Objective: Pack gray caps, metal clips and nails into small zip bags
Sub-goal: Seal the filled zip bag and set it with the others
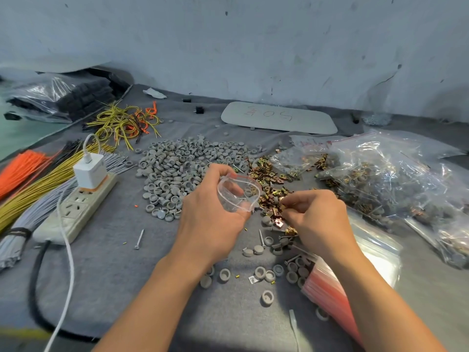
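Grey felt [114,288] covers the bench up to a scuffed wall [253,47], with wire bundles [38,184] and a power strip [76,207] crowding its left edge. The left hand [210,219] grips a small zip bag [238,194] open beside the gray caps [182,168]. The right hand [317,214] pinches metal clips [271,189], with filled bags [385,181] heaped beyond.

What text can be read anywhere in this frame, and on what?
"50", seemingly, handwritten and upside down, on the white board; the marks beside it are unreadable.
Reddish marks on a clear bag at right: too blurred to read.
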The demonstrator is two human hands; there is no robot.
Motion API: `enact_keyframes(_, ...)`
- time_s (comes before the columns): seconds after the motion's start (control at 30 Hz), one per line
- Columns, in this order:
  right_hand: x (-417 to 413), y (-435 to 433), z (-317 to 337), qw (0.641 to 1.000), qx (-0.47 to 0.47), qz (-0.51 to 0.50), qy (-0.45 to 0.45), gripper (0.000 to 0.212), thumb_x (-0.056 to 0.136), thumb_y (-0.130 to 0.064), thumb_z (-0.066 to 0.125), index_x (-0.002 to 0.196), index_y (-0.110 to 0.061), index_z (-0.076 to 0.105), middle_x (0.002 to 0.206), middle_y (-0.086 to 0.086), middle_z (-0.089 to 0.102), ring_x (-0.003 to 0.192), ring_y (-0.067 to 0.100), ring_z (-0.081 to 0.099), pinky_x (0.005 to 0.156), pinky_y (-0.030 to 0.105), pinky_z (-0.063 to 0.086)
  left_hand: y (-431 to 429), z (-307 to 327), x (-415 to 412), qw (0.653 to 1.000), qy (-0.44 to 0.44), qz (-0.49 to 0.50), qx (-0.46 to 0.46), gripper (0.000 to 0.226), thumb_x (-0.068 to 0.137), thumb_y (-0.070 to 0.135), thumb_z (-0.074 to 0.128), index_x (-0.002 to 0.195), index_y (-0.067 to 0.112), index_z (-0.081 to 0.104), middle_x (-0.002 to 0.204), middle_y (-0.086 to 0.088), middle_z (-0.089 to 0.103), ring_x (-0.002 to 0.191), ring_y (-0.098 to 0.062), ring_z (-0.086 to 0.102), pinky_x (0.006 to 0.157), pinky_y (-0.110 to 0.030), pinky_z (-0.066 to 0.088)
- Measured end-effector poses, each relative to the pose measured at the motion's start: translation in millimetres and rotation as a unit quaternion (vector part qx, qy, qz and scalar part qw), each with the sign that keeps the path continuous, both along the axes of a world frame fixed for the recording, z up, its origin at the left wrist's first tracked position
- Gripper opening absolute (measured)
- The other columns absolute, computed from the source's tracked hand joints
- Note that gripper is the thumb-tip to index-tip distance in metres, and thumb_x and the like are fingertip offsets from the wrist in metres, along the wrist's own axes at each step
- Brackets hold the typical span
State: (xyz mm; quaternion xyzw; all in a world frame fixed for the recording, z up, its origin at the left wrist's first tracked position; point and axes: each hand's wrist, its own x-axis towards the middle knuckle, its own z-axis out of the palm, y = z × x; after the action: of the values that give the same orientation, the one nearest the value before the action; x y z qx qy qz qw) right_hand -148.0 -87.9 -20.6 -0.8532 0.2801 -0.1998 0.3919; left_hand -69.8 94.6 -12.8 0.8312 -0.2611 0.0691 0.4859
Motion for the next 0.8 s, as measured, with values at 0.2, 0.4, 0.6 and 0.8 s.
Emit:
enact_keyframes(0.2,-1,0,1,1.0,-0.017,-0.008,0.018,0.05,0.089,-0.003,0.069,0.13,-0.031,0.069,0.088,-0.012,0.079,0.079,-0.001,0.07,0.077,0.021,0.055,0,2,-3,1.0,0.007,-0.005,-0.005,0.047,0.078,0.039,0.081,0.105,0.052,0.045,0.098,0.028,0.069,0.046,0.001,0.055,0.051,-0.024,0.041)
enact_keyframes(0.4,-2,-3,0,1.0,-0.017,-0.004,0.0,0.048,0.092,-0.004,0.065,0.13,-0.033,0.067,0.099,-0.015,0.078,0.068,-0.012,0.066,0.056,0.003,0.043,0,4,-4,1.0,0.01,-0.005,-0.002,0.047,0.078,0.039,0.08,0.106,0.052,0.044,0.1,0.031,0.068,0.045,0.001,0.055,0.05,-0.024,0.043)
enact_keyframes(0.6,-5,-1,8,0.98,0.104,-0.024,-0.167,0.023,0.088,-0.004,0.074,0.093,-0.026,0.079,0.08,-0.009,0.079,0.073,0.011,0.077,0.076,0.036,0.065,-1,3,-4,1.0,0.001,-0.006,0.019,0.05,0.079,0.036,0.084,0.104,0.053,0.044,0.096,0.029,0.068,0.057,0.005,0.06,0.05,-0.012,0.038)
enact_keyframes(0.8,-10,21,21,0.941,0.184,0.078,-0.273,0.021,0.078,0.001,0.084,0.084,-0.019,0.083,0.073,0.007,0.078,0.065,0.025,0.075,0.062,0.031,0.062,-9,-1,-6,0.999,-0.011,-0.011,0.045,0.051,0.078,0.04,0.083,0.106,0.054,0.042,0.092,0.025,0.07,0.074,0.007,0.061,0.057,-0.009,0.04)
